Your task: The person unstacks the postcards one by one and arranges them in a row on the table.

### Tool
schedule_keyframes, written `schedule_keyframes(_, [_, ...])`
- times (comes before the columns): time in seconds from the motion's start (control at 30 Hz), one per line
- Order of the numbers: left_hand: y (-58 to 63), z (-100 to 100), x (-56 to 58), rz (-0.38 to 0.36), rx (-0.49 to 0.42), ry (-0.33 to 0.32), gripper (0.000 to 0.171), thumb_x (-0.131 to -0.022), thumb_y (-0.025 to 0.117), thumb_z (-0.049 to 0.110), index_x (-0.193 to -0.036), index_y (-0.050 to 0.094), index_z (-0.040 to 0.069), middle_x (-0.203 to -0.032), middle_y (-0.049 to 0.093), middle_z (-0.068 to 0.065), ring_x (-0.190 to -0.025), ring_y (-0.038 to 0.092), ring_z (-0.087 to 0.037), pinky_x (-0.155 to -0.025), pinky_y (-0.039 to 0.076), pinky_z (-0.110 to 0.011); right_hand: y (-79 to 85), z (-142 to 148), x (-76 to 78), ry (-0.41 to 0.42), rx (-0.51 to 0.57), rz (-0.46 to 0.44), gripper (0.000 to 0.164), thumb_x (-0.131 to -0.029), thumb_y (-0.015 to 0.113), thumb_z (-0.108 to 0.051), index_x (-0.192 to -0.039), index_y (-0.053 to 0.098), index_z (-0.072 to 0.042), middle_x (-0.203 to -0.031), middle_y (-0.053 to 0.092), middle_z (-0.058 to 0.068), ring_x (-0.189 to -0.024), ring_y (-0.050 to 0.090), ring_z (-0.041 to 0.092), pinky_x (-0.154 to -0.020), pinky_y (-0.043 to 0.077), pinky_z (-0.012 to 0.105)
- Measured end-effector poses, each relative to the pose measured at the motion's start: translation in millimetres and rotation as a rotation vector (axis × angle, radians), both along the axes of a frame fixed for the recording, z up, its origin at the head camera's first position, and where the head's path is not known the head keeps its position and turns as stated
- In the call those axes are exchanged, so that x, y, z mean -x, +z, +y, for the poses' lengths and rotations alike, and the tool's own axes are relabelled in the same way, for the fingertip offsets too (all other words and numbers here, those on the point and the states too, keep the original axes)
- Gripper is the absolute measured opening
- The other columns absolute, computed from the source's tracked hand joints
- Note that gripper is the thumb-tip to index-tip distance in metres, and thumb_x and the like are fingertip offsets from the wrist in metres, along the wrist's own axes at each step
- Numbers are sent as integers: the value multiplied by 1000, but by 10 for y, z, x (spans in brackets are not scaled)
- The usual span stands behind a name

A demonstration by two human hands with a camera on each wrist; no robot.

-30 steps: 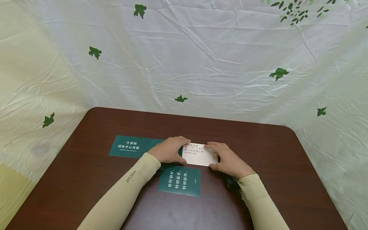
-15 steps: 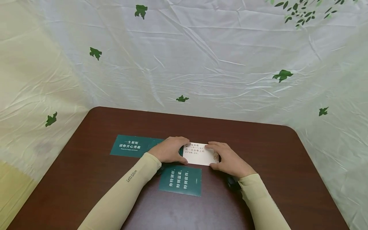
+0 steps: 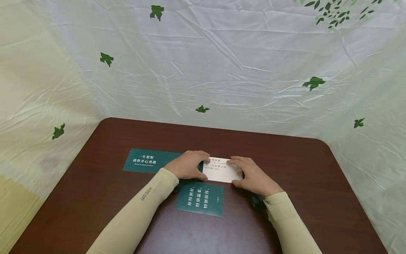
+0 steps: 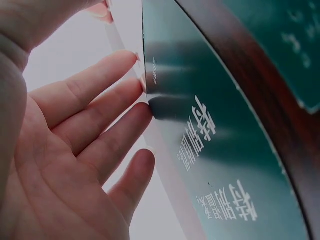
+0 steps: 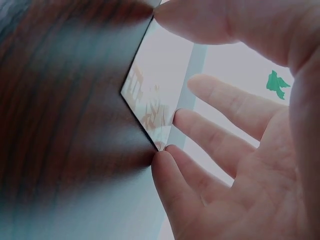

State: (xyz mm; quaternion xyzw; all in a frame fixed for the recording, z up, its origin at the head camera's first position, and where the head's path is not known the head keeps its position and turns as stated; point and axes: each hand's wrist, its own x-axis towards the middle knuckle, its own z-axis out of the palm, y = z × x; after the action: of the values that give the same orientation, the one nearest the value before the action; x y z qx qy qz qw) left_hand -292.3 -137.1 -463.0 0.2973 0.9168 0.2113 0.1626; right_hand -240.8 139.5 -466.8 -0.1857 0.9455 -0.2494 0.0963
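Note:
In the head view, a white printed card [image 3: 219,173] lies flat on the table between my two hands. My left hand [image 3: 187,165] touches the card's left end with its fingers spread, thumb at the near edge. My right hand [image 3: 253,176] sits at the right end; its thumb is by the near edge and its fingers reach the far edge. The right wrist view has straight fingers [image 5: 215,135] beside the white card [image 5: 165,55]. A green card with white writing [image 3: 200,208] lies just nearer; in the left wrist view the left fingertips appear close to it.
Another green card [image 3: 142,161] lies to the left, and more green card surface [image 3: 169,157] runs under the left hand. The brown table [image 3: 269,148] has rounded far corners. A white leaf-patterned cloth [image 3: 222,70] hangs behind and at the sides.
The whole head view shifts slightly to the right. Against the table, both hands and the cards show hardly any movement.

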Motion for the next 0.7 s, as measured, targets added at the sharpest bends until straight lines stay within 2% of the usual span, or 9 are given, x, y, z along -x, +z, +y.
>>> schedule_keyframes(0.4, [10, -6, -14, 48, 29, -17, 61, -89, 90, 42, -142, 72, 17, -160, 60, -2, -148, 56, -23, -131, 35, -46, -6, -23, -32, -6, 2, 24, 63, -90, 79, -11, -151, 61, -7, -163, 52, 18, -151, 45, 44, -117, 48, 59])
schedule_keyframes(0.7, [-3, -21, -13, 48, 31, -2, 61, -87, 91, 43, -140, 73, 18, -159, 61, -1, -147, 57, -23, -131, 35, -47, -29, -50, -35, 3, 7, 40, 62, -90, 81, -10, -149, 63, -6, -162, 53, 19, -149, 45, 46, -117, 48, 60])
